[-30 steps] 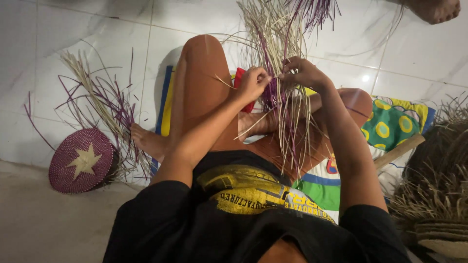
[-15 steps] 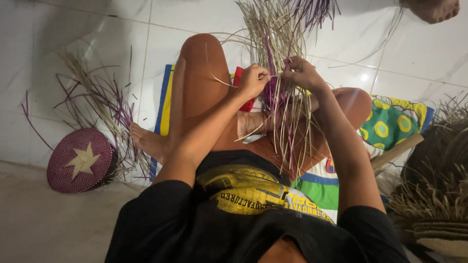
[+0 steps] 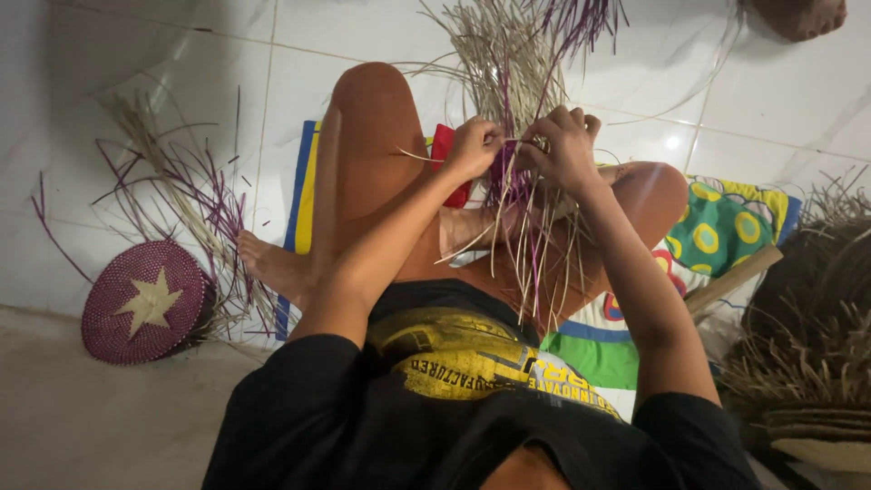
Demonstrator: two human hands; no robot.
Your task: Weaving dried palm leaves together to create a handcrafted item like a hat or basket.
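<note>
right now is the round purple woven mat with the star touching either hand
No, the round purple woven mat with a pale star lies on the floor, well apart from both hands working the straw strands.

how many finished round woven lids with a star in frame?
1: the round purple woven lid with a pale star lies on the floor at left beside loose strips. The dim pile of woven pieces at right may hide others.

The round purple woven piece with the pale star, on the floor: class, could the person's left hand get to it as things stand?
Probably yes. The woven piece lies uncovered on the left hand's own side, past the left foot, but that hand now grips the straw strands, so it would need to release them.
</note>
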